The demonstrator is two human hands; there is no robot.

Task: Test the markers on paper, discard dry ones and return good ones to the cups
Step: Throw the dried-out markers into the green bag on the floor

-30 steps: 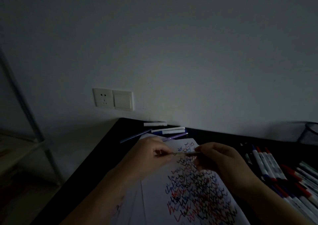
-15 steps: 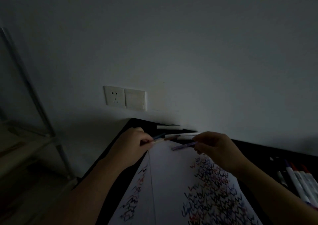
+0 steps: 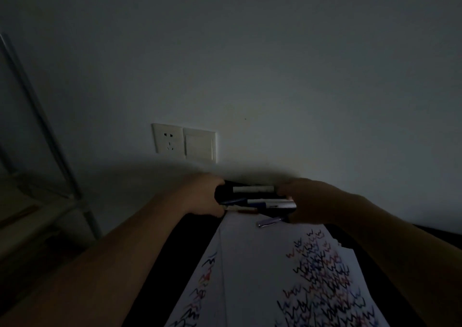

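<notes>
Both hands reach the table's far edge: the left hand [image 3: 200, 196] curls round something I can't identify in the dimness; whether the right hand [image 3: 306, 201] has a grip on the purple marker [image 3: 271, 221] just below it, I cannot tell. Between them lie white-barrelled markers [image 3: 252, 189]. Set discards parallel there, clear of the scribbled white paper [image 3: 262, 264].

Very dim, bluish and grainy. A soft shadow falls on the wall [image 3: 250, 76] just beyond the fingers [image 3: 283, 189]; edges bend and darken.
</notes>
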